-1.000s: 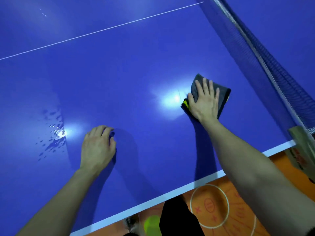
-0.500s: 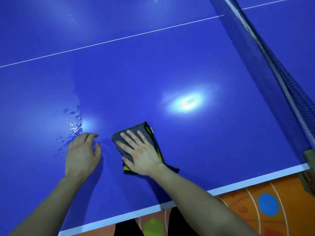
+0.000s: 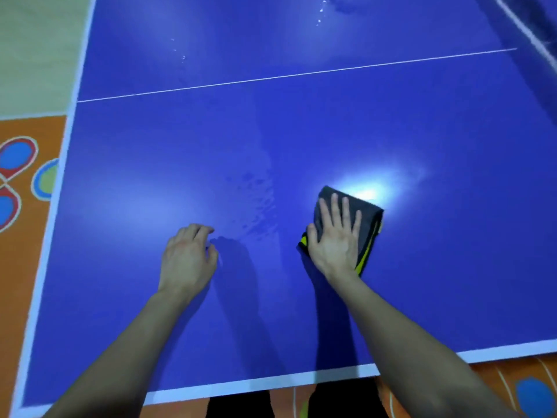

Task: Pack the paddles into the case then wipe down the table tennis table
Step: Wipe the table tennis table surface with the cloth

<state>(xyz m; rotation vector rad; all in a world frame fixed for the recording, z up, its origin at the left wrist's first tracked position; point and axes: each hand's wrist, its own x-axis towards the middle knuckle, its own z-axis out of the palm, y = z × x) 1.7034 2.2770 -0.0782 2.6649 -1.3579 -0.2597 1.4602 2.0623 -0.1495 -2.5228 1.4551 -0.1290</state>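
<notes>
The blue table tennis table [image 3: 180,152] fills the head view. My right hand [image 3: 337,239] lies flat with straight fingers on a folded grey cloth with a yellow-and-black edge [image 3: 369,224], pressing it onto the table right of centre. My left hand [image 3: 188,257] rests on the bare table to the left, fingers loosely curled, holding nothing. A patch of water droplets [image 3: 256,203] lies between the two hands. No paddles or case are in view.
The net [image 3: 536,34] runs across the top right corner. A white centre line [image 3: 301,75] crosses the table. More droplets [image 3: 321,13] sit at the far side. The white table edge [image 3: 262,384] is near me; orange patterned floor [image 3: 24,176] lies left and below.
My right hand slid the cloth from near the net leftward close to my left hand, then back to the right past the wet patch. The view has turned left, showing the table's left edge.
</notes>
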